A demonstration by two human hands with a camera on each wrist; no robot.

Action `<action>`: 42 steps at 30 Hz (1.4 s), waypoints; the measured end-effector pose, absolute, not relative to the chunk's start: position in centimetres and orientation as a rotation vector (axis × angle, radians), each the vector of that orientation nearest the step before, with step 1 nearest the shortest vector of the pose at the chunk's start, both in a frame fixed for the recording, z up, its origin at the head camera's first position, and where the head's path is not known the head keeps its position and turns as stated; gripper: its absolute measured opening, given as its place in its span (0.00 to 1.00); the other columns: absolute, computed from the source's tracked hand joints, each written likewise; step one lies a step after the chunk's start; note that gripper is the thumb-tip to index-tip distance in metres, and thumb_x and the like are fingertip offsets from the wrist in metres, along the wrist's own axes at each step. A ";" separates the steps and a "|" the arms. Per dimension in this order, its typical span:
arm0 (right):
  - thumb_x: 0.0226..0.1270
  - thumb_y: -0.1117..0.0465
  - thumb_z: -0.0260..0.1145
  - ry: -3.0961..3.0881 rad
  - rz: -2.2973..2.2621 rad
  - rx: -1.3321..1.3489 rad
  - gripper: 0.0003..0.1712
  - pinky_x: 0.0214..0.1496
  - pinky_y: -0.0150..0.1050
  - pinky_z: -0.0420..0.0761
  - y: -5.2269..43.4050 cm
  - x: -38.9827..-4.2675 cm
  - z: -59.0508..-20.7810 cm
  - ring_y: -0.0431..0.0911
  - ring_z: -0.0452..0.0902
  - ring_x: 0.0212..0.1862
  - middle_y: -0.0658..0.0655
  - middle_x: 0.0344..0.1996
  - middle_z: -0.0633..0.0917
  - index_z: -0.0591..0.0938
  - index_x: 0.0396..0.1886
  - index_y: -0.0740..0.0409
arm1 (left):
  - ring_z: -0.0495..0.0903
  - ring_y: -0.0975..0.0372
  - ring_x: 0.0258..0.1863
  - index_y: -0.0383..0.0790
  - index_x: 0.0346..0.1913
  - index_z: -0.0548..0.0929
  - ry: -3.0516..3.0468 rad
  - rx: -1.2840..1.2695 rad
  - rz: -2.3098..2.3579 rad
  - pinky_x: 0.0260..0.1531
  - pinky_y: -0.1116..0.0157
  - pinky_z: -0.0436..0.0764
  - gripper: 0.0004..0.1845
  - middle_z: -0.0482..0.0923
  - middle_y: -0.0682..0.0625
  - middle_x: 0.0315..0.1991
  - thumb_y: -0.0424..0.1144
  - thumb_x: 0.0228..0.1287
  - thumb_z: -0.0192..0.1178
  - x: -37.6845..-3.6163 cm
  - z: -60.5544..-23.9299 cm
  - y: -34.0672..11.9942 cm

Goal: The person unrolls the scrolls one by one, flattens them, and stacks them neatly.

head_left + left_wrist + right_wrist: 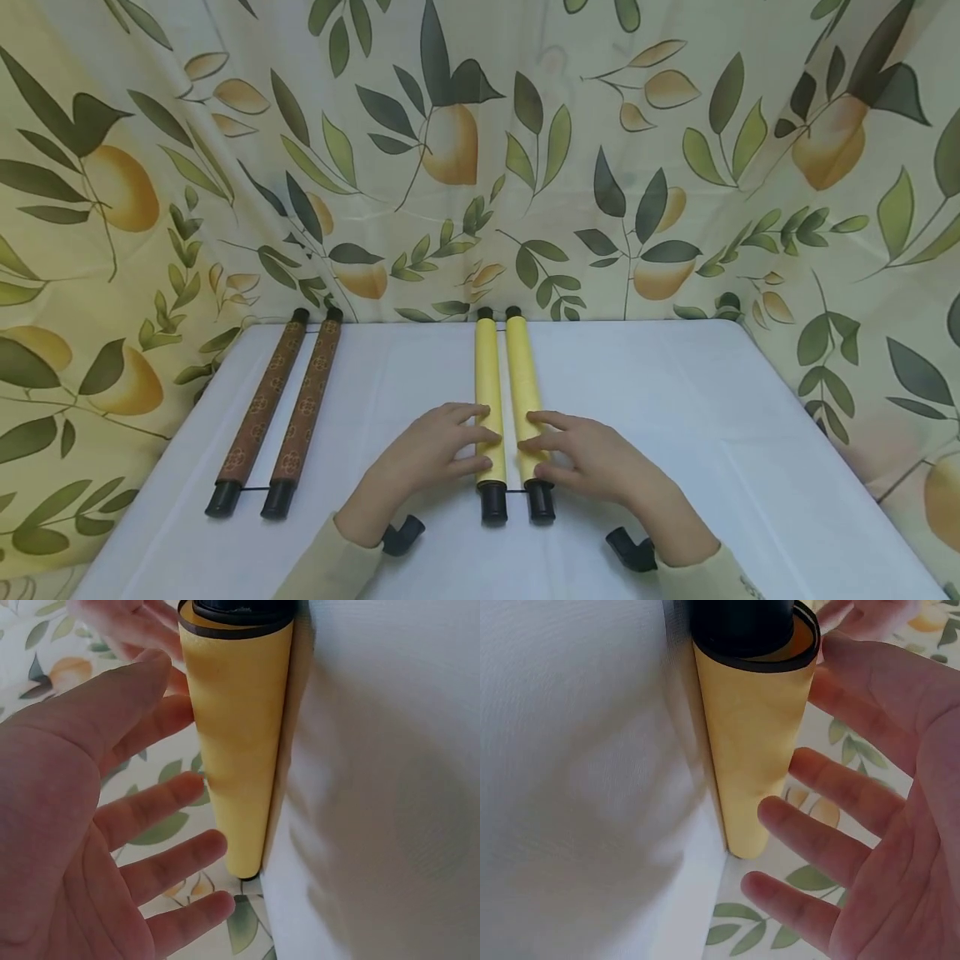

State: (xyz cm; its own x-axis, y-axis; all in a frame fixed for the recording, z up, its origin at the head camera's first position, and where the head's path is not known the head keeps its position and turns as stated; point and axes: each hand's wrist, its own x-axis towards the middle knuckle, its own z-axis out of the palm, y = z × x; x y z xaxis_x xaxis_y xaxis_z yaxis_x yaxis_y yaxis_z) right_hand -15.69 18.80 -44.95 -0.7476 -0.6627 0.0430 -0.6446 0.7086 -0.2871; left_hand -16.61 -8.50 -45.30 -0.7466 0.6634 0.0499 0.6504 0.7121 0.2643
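A yellow scroll, rolled in from both sides, lies lengthwise on the table as a left roll (488,367) and a right roll (522,367) with a narrow gap between. Black knobs cap their ends. My left hand (429,450) is at the near half of the left roll, fingers spread and slightly bent, fingertips on or just over it. On the other side my right hand (592,457) holds the same pose at the right roll. In the left wrist view the thumb and fingers stay extended along the yellow roll (240,742); neither hand wraps round its roll.
A brown patterned scroll, also in two rolls (258,408) with black knobs, lies at the left of the white table (645,375). A curtain (525,208) with fruit and leaves hangs behind the far edge. Black wrist pieces (405,535) sit under both forearms.
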 end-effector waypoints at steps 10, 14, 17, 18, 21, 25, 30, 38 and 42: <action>0.68 0.45 0.66 2.831 -0.496 -1.036 0.17 0.59 0.54 0.79 20.0 -15.3 -45.4 0.52 0.76 0.64 0.51 0.70 0.74 0.84 0.55 0.37 | 0.69 0.53 0.70 0.57 0.61 0.82 2.836 1.123 0.430 0.71 0.54 0.65 0.21 0.72 0.53 0.69 0.57 0.69 0.59 -16.6 -45.5 -8.4; 0.68 0.43 0.65 2.838 -0.490 -1.017 0.19 0.59 0.56 0.79 20.1 -15.3 -45.5 0.54 0.76 0.64 0.52 0.69 0.74 0.84 0.57 0.36 | 0.69 0.56 0.70 0.61 0.62 0.80 2.857 1.128 0.405 0.70 0.54 0.66 0.21 0.72 0.53 0.69 0.58 0.69 0.59 -16.6 -45.6 -8.5; 0.68 0.43 0.66 2.849 -0.484 -1.011 0.19 0.59 0.56 0.78 20.0 -15.2 -45.4 0.54 0.75 0.65 0.52 0.70 0.74 0.85 0.56 0.37 | 0.69 0.55 0.70 0.61 0.60 0.82 2.874 1.126 0.375 0.70 0.54 0.65 0.19 0.72 0.53 0.69 0.58 0.68 0.60 -16.6 -45.5 -8.4; 0.67 0.43 0.66 2.852 -0.490 -1.009 0.18 0.60 0.55 0.78 20.0 -15.2 -45.4 0.53 0.75 0.66 0.52 0.70 0.73 0.85 0.55 0.37 | 0.68 0.53 0.70 0.61 0.58 0.83 2.878 1.120 0.374 0.70 0.53 0.65 0.19 0.71 0.53 0.70 0.58 0.68 0.60 -16.5 -45.4 -8.4; 0.66 0.43 0.67 2.851 -0.512 -1.006 0.17 0.62 0.53 0.78 19.9 -15.3 -45.3 0.52 0.74 0.67 0.50 0.71 0.72 0.85 0.52 0.39 | 0.67 0.49 0.71 0.59 0.56 0.84 2.886 1.115 0.391 0.71 0.52 0.64 0.18 0.68 0.53 0.72 0.57 0.67 0.61 -16.5 -45.3 -8.5; 0.66 0.45 0.68 2.847 -0.502 -1.010 0.16 0.62 0.52 0.78 19.8 -15.3 -45.2 0.50 0.75 0.66 0.49 0.69 0.75 0.85 0.51 0.39 | 0.68 0.48 0.70 0.56 0.55 0.84 2.870 1.122 0.414 0.71 0.52 0.64 0.17 0.67 0.55 0.73 0.56 0.67 0.61 -16.5 -45.3 -8.5; 0.67 0.45 0.67 2.872 -0.453 -1.050 0.17 0.57 0.53 0.80 19.7 -15.4 -44.9 0.52 0.79 0.60 0.52 0.66 0.77 0.86 0.54 0.40 | 0.69 0.51 0.69 0.58 0.62 0.80 2.842 1.126 0.398 0.70 0.53 0.66 0.22 0.69 0.55 0.71 0.57 0.69 0.60 -16.7 -45.1 -8.8; 0.66 0.47 0.68 2.879 -0.450 -1.005 0.13 0.62 0.53 0.77 19.5 -15.1 -44.8 0.52 0.75 0.65 0.52 0.67 0.77 0.87 0.48 0.41 | 0.68 0.54 0.70 0.62 0.61 0.81 2.851 1.095 0.397 0.70 0.54 0.65 0.20 0.71 0.55 0.70 0.57 0.69 0.59 -16.9 -45.3 -9.1; 0.66 0.47 0.69 2.885 -0.445 -1.008 0.13 0.59 0.52 0.79 19.7 -15.2 -44.9 0.52 0.78 0.62 0.51 0.66 0.78 0.86 0.48 0.42 | 0.68 0.52 0.70 0.60 0.56 0.84 2.853 1.068 0.417 0.70 0.54 0.66 0.16 0.70 0.55 0.71 0.55 0.69 0.60 -17.0 -45.6 -9.3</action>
